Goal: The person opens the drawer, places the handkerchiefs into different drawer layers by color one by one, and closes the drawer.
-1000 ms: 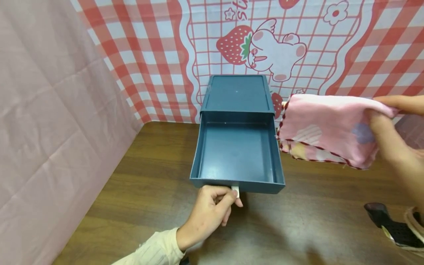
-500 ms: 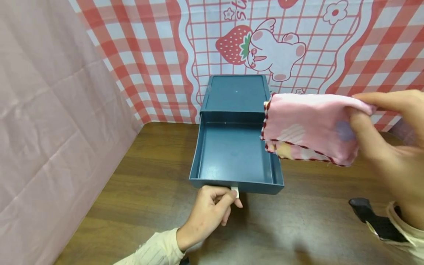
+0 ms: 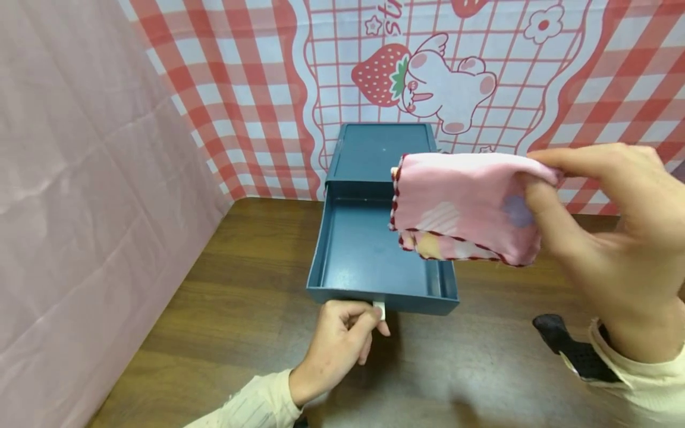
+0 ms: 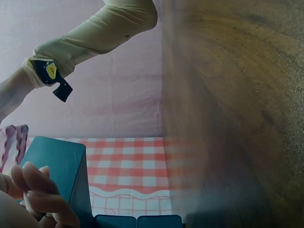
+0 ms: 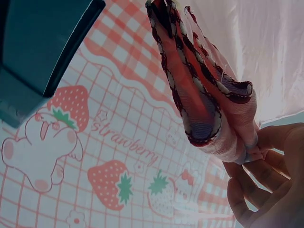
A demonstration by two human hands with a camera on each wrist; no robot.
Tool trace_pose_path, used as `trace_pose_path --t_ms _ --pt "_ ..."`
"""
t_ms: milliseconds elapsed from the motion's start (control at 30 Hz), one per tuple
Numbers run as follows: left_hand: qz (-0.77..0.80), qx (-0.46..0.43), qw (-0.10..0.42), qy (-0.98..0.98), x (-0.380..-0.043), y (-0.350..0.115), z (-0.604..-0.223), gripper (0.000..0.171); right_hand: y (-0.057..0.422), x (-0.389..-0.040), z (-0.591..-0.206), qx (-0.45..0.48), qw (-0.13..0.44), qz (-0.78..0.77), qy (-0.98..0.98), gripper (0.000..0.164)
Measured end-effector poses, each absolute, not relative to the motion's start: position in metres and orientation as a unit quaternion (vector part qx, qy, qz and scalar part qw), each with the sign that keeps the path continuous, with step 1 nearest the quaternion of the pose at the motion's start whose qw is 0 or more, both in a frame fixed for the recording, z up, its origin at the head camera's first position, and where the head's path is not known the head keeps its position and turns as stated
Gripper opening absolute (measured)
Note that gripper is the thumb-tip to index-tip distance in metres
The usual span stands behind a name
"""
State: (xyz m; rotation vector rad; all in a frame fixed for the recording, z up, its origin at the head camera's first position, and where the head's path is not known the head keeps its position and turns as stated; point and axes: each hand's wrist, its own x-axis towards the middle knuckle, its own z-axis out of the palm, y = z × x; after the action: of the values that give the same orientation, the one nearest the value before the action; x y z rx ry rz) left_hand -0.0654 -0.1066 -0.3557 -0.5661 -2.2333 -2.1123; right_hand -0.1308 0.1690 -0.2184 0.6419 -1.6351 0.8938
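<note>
A dark blue-green drawer (image 3: 374, 255) is pulled out of its box (image 3: 382, 148), and its inside shows bare where visible. My left hand (image 3: 337, 342) pinches the small white pull tab (image 3: 379, 309) at the drawer's front edge. Above the drawer's right side, my right hand (image 3: 615, 232) pinches a folded pink cloth (image 3: 465, 202) with dark red stitched edges by its right end. The cloth hides part of the drawer's right wall and the box front. In the right wrist view the folded cloth (image 5: 209, 90) shows its layered edges.
Box and drawer stand on a brown wooden table (image 3: 241, 285). Behind them hangs a red-and-white checked curtain (image 3: 246, 101) with strawberry prints. A plain pale pink cloth wall (image 3: 96, 178) borders the left. A black strap (image 3: 578, 351) is on the right wrist.
My right hand has carried the pink cloth leftward, from beside the drawer to over its right part. The left hand and the drawer stay practically in place.
</note>
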Motion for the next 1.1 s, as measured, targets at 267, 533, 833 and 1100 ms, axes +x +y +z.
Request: trace_pose_path --t_ms 267,533,833,1100 --pt "-0.698 -0.179 0.032 -0.692 -0.065 -0.107 -0.359 0.030 0.143 -0.140 -0.214 0.276 0.578 0.369 -0.673 0.013" --pt "-0.700 -0.182 0.029 -0.690 -0.064 -0.107 -0.359 0.030 0.123 -0.138 -0.213 0.281 0.570 0.375 -0.675 0.014" --pt "-0.690 -0.175 0.025 -0.702 -0.065 -0.107 -0.360 0.030 0.097 -0.128 -0.209 0.299 0.554 0.378 -0.679 0.017" --pt "-0.681 -0.167 0.014 -0.713 -0.065 -0.108 -0.359 0.029 0.085 -0.127 -0.211 0.320 0.530 0.369 -0.693 0.020"
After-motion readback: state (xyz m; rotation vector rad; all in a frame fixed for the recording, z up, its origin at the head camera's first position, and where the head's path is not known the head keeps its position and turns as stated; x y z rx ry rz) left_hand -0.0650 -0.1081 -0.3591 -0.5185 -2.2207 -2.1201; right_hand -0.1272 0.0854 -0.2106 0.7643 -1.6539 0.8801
